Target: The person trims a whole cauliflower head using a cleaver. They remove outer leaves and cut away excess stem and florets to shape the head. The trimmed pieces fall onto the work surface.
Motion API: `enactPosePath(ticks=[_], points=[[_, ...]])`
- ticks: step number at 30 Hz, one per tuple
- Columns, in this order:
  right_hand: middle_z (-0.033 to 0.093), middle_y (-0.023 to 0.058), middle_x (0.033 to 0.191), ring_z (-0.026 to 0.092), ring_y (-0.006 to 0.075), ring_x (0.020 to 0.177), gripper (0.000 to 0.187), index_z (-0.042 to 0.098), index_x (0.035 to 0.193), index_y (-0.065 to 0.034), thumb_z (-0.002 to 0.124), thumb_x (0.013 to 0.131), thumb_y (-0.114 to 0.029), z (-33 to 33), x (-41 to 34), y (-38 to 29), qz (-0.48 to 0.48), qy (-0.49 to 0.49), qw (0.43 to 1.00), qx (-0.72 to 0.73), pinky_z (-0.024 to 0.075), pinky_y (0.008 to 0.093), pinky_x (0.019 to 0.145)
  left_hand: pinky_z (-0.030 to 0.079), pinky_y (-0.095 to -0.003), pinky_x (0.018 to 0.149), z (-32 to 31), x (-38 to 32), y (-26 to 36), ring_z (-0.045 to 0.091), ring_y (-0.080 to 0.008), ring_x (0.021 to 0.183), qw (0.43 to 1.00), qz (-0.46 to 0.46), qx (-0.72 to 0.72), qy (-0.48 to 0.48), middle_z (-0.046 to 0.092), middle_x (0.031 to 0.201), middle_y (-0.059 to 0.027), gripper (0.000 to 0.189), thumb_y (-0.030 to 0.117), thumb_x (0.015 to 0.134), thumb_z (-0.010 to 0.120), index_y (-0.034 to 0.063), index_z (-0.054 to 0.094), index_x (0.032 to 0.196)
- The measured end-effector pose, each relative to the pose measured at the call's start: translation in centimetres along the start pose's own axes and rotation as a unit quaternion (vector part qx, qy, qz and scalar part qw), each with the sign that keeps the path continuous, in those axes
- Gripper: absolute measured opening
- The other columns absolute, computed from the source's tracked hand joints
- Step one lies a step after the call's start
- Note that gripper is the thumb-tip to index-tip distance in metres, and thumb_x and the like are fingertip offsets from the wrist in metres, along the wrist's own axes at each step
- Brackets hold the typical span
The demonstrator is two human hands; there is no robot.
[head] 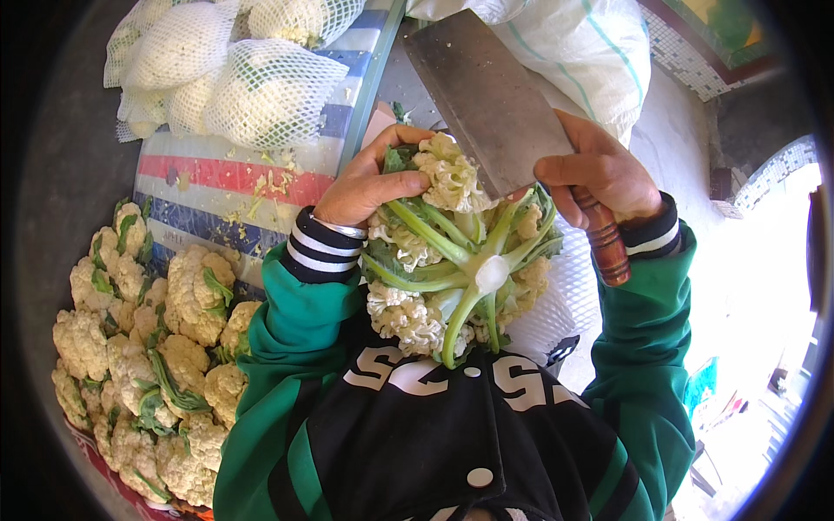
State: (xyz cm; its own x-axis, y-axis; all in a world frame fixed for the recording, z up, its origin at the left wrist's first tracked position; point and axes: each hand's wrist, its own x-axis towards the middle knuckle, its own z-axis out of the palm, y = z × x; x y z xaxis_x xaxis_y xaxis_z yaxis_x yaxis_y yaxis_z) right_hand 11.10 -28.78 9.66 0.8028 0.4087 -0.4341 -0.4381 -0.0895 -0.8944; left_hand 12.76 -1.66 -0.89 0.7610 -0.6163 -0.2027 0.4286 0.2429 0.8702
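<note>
A cauliflower (417, 312) is turned stem side up before my chest, its cut stem (492, 272) pale and its green leaf stalks spreading outward. With thumb and fingers my left hand (374, 179) grips one of its far florets (449, 172). My right hand (596, 169) holds a cleaver by its turned wooden handle (603, 244). The broad, dull metal blade (492, 98) slants up and away to the left, its near end beside the gripped floret. Whether the blade touches the cauliflower I cannot tell.
Trimmed cauliflowers (150, 352) are heaped at the left. Several more in white foam nets (228, 84) sit on a striped table (234, 176) strewn with crumbs. A large white woven sack (586, 58) stands beyond my right hand. White foam netting (567, 293) lies below the cleaver handle.
</note>
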Motion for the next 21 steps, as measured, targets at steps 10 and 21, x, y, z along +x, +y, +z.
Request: enactPosePath(ticks=[10,21], points=[[0.065,0.01,0.085,0.053,0.0117,0.045,0.039,0.048,0.123,0.0049,0.055,0.085,-0.002,-0.1,-1.1,1.0,0.021,-0.01,0.997,0.067,0.0433,0.0234,0.042,0.046,-0.0291,0.095,0.0,-0.1,-0.1,0.057,-0.0159,0.107,1.0,-0.004,0.005,0.009,0.057,0.119,-0.0064,0.053,0.017,0.085,0.07,0.0037,0.046,0.13],[0.07,0.0226,0.095,0.051,0.0116,0.042,0.035,0.047,0.12,0.0068,0.052,0.086,-0.001,0.2,-1.3,1.7,0.019,-0.028,0.994,0.1,0.0429,0.023,0.041,0.046,-0.0283,0.094,0.4,-0.5,0.1,0.056,-0.0146,0.106,1.0,-0.004,0.011,0.025,0.056,0.118,-0.0052,0.053,0.016,0.084,0.071,0.0036,0.047,0.129]])
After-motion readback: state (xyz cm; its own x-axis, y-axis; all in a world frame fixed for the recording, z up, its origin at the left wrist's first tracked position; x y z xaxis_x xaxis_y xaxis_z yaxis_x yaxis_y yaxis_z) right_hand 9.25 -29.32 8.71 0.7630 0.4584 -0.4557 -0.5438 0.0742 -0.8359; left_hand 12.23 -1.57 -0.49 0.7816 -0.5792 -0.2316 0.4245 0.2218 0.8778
